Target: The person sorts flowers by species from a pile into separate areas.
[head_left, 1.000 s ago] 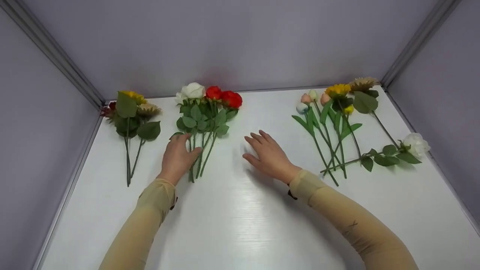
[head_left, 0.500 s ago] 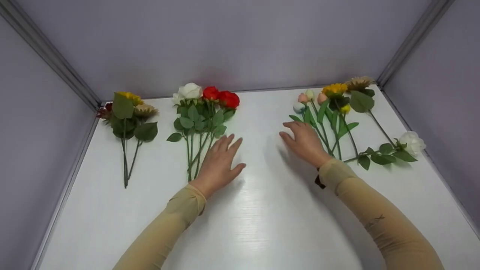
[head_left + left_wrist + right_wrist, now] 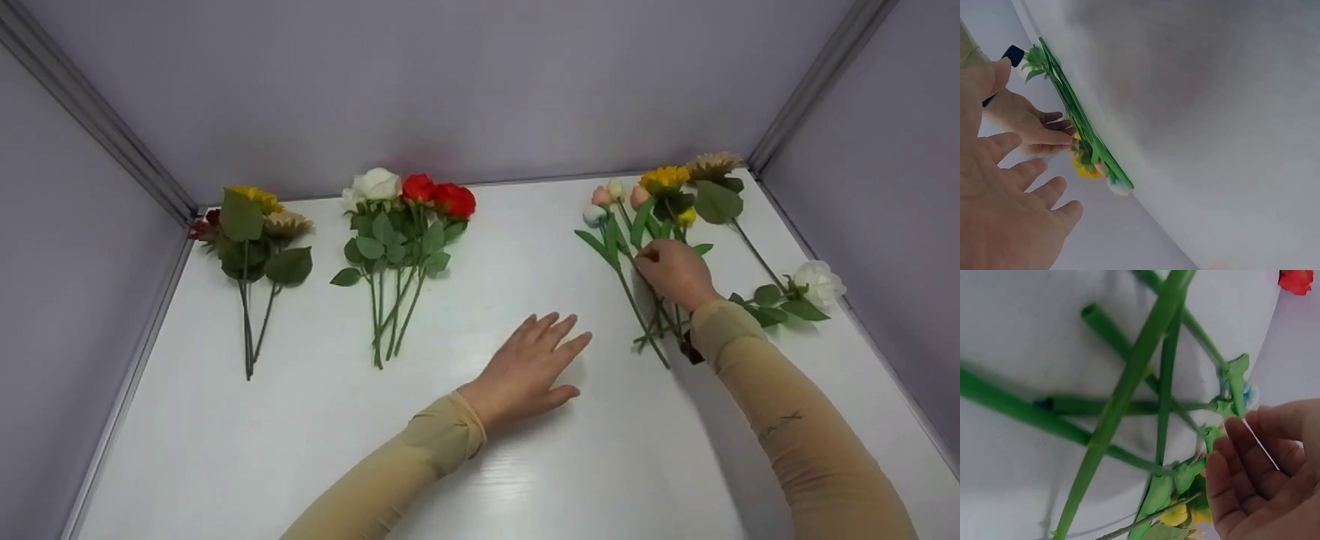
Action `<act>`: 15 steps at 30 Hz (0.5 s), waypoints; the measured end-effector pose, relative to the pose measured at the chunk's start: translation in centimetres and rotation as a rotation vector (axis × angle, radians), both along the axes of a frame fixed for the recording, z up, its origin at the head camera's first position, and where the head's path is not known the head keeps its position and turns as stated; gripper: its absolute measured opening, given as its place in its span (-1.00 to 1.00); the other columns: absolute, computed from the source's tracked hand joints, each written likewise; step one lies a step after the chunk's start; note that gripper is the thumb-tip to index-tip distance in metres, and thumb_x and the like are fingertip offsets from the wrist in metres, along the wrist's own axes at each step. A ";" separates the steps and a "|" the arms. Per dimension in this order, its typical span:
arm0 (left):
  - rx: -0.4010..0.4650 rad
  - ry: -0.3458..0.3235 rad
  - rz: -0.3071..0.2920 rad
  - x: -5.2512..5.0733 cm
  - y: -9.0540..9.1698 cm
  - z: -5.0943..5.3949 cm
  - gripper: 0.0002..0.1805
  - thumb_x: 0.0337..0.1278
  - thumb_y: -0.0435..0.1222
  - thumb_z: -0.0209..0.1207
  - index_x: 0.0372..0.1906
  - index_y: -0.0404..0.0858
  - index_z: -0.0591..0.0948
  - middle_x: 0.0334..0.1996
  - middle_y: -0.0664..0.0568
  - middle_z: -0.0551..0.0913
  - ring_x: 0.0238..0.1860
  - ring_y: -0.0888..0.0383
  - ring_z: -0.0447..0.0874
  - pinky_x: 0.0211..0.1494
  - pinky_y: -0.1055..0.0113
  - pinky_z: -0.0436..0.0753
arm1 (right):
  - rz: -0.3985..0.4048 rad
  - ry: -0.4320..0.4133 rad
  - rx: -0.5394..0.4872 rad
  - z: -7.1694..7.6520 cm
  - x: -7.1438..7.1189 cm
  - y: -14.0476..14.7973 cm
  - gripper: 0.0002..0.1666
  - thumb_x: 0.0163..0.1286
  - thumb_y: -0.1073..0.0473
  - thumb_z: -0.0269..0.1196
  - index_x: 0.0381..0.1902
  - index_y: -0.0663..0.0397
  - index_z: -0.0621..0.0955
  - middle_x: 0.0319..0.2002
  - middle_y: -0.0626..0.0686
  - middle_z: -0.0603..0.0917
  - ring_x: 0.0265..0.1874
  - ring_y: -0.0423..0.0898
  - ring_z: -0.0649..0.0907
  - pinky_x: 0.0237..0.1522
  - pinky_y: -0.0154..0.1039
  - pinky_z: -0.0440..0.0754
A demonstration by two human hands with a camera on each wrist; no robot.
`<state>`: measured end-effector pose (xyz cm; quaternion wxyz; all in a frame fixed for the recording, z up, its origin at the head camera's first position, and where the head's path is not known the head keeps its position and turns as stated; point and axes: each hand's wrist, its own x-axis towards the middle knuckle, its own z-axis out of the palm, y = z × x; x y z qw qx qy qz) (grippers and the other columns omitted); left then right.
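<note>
My left hand (image 3: pixel 525 367) hovers over the middle of the white table with its fingers spread, holding nothing. In the left wrist view its palm (image 3: pixel 1010 214) is at the left. My right hand (image 3: pixel 675 271) is over a bunch of artificial tulips (image 3: pixel 616 232) at the right. Its fingers are loosely bent, with the fingertips beside the upper stems and leaves (image 3: pixel 1235 385). Thumb and fingers are slightly apart in the right wrist view; I cannot tell whether they touch a leaf. The tulip stems (image 3: pixel 1129 382) lie crossed on the table, partly hidden by the hand in the head view.
A yellow sunflower (image 3: pixel 664 178), a beige flower (image 3: pixel 712 166) and a white rose (image 3: pixel 817 285) lie around the tulips. White roses (image 3: pixel 377 184) and red roses (image 3: pixel 454 201) lie at the back. Farther left is another bunch with a sunflower (image 3: pixel 259 199). Grey walls (image 3: pixel 480 82) enclose the table.
My left hand has moved from the rose stems rightward and nearer me. My right hand has moved right, from the middle of the table to the tulips, and its fingers have bent.
</note>
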<state>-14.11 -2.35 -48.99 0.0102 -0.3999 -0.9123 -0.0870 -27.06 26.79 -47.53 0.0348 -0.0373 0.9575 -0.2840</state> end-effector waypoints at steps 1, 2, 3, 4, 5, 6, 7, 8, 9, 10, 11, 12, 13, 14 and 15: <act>-0.007 0.004 -0.014 0.2 0.6 -0.1 -0.17 0.39 0.14 0.19 0.62 -0.05 0.21 0.60 -0.06 0.14 0.59 -0.06 0.04 0.62 0.03 -0.01 | 0.001 -0.018 0.001 -0.1 0.0 0.1 -0.65 0.56 0.12 0.15 0.05 0.29 0.67 -0.09 0.27 0.70 -0.23 0.12 0.62 -0.21 0.06 0.60; -0.016 0.009 -0.027 0.4 1.1 -0.2 -0.17 0.39 0.14 0.19 0.61 -0.05 0.22 0.60 -0.06 0.15 0.59 -0.06 0.05 0.61 0.03 0.00 | 0.005 -0.034 0.002 -0.1 -0.1 0.2 -0.65 0.54 0.10 0.17 0.02 0.29 0.68 -0.12 0.25 0.70 -0.25 0.11 0.62 -0.23 0.03 0.60; -0.023 0.012 -0.037 0.6 1.6 -0.3 -0.18 0.39 0.15 0.19 0.61 -0.04 0.23 0.59 -0.06 0.16 0.59 -0.05 0.06 0.61 0.04 0.02 | 0.007 -0.052 0.001 -0.2 -0.1 0.2 -0.65 0.53 0.09 0.18 0.00 0.29 0.68 -0.15 0.24 0.70 -0.28 0.10 0.62 -0.25 0.01 0.59; -0.027 0.011 -0.047 0.7 2.1 -0.4 -0.18 0.39 0.15 0.19 0.61 -0.04 0.24 0.59 -0.05 0.17 0.58 -0.05 0.07 0.61 0.04 0.03 | 0.009 -0.070 0.001 -0.3 -0.1 0.1 -0.64 0.52 0.07 0.20 -0.02 0.29 0.68 -0.17 0.23 0.70 -0.29 0.09 0.61 -0.26 0.00 0.59; -0.033 0.009 -0.057 0.9 2.5 -0.5 -0.19 0.39 0.15 0.19 0.60 -0.04 0.25 0.59 -0.05 0.18 0.58 -0.05 0.08 0.60 0.04 0.05 | 0.011 -0.087 0.005 -0.3 -0.1 -0.1 -0.63 0.51 0.05 0.22 -0.04 0.28 0.69 -0.20 0.22 0.70 -0.30 0.08 0.61 -0.27 -0.02 0.59; -0.038 0.011 -0.066 1.1 2.8 -0.6 -0.19 0.39 0.15 0.19 0.59 -0.04 0.26 0.58 -0.05 0.19 0.57 -0.05 0.09 0.60 0.04 0.07 | 0.012 -0.104 0.015 -0.4 -0.1 -0.3 -0.62 0.49 0.03 0.23 -0.06 0.28 0.69 -0.22 0.20 0.70 -0.32 0.07 0.61 -0.29 -0.04 0.59; -0.045 0.015 -0.075 1.2 3.1 -0.7 -0.20 0.39 0.16 0.18 0.59 -0.04 0.27 0.58 -0.05 0.20 0.57 -0.05 0.11 0.60 0.04 0.08 | 0.014 -0.120 0.026 -0.5 -0.2 -0.5 -0.62 0.47 0.02 0.25 -0.08 0.27 0.69 -0.24 0.19 0.70 -0.34 0.06 0.60 -0.31 -0.05 0.58; -0.051 0.019 -0.082 1.3 3.3 -0.8 -0.21 0.39 0.16 0.18 0.58 -0.04 0.28 0.57 -0.05 0.21 0.56 -0.05 0.12 0.59 0.03 0.11 | 0.013 -0.134 0.038 -0.6 -0.2 -0.7 -0.62 0.45 0.00 0.27 -0.11 0.27 0.69 -0.26 0.17 0.70 -0.35 0.05 0.60 -0.33 -0.07 0.57; -0.056 0.019 -0.087 1.4 3.5 -0.9 -0.21 0.39 0.17 0.18 0.58 -0.04 0.29 0.57 -0.05 0.22 0.56 -0.05 0.13 0.58 0.03 0.12 | 0.014 -0.144 0.053 -0.6 -0.2 -0.9 -0.62 0.43 0.00 0.29 -0.13 0.27 0.69 -0.28 0.16 0.70 -0.37 0.04 0.60 -0.35 -0.08 0.57; -0.062 0.022 -0.092 1.5 3.6 -1.0 -0.22 0.39 0.17 0.18 0.57 -0.04 0.30 0.57 -0.05 0.22 0.56 -0.05 0.14 0.58 0.03 0.13 | 0.016 -0.151 0.068 -0.7 -0.2 -1.1 -0.63 0.42 0.01 0.31 -0.16 0.27 0.68 -0.30 0.16 0.69 -0.38 0.03 0.59 -0.36 -0.09 0.56; -0.068 0.026 -0.094 1.5 3.6 -1.0 -0.22 0.39 0.17 0.17 0.57 -0.03 0.31 0.56 -0.05 0.22 0.56 -0.05 0.14 0.58 0.03 0.14 | 0.017 -0.154 0.081 -0.8 -0.3 -1.2 -0.64 0.40 0.02 0.32 -0.18 0.27 0.68 -0.32 0.15 0.69 -0.40 0.03 0.59 -0.38 -0.09 0.55; -0.071 0.027 -0.094 1.5 3.7 -1.1 -0.22 0.39 0.17 0.17 0.57 -0.03 0.31 0.56 -0.05 0.23 0.55 -0.05 0.15 0.57 0.03 0.15 | 0.018 -0.155 0.091 -0.9 -0.3 -1.4 -0.65 0.38 0.03 0.33 -0.21 0.27 0.67 -0.34 0.15 0.68 -0.41 0.02 0.59 -0.39 -0.10 0.54; -0.073 0.026 -0.092 1.5 3.6 -1.2 -0.23 0.39 0.18 0.17 0.57 -0.03 0.31 0.56 -0.05 0.23 0.55 -0.04 0.15 0.57 0.03 0.15 | 0.019 -0.153 0.093 -1.0 -0.3 -1.5 -0.66 0.37 0.05 0.34 -0.24 0.28 0.67 -0.35 0.15 0.68 -0.42 0.02 0.58 -0.41 -0.10 0.53; -0.073 0.020 -0.087 1.5 3.6 -1.2 -0.23 0.39 0.17 0.17 0.56 -0.03 0.32 0.56 -0.04 0.24 0.55 -0.04 0.15 0.57 0.03 0.15 | 0.019 -0.147 0.095 -1.1 -0.4 -1.6 -0.68 0.36 0.06 0.34 -0.26 0.28 0.66 -0.37 0.14 0.67 -0.43 0.02 0.58 -0.41 -0.10 0.53; -0.073 0.014 -0.082 1.5 3.5 -1.3 -0.23 0.39 0.17 0.17 0.56 -0.02 0.32 0.56 -0.04 0.24 0.55 -0.04 0.15 0.57 0.02 0.14 | 0.021 -0.143 0.093 -1.1 -0.4 -1.7 -0.69 0.35 0.08 0.34 -0.27 0.28 0.66 -0.38 0.14 0.67 -0.44 0.02 0.58 -0.42 -0.10 0.53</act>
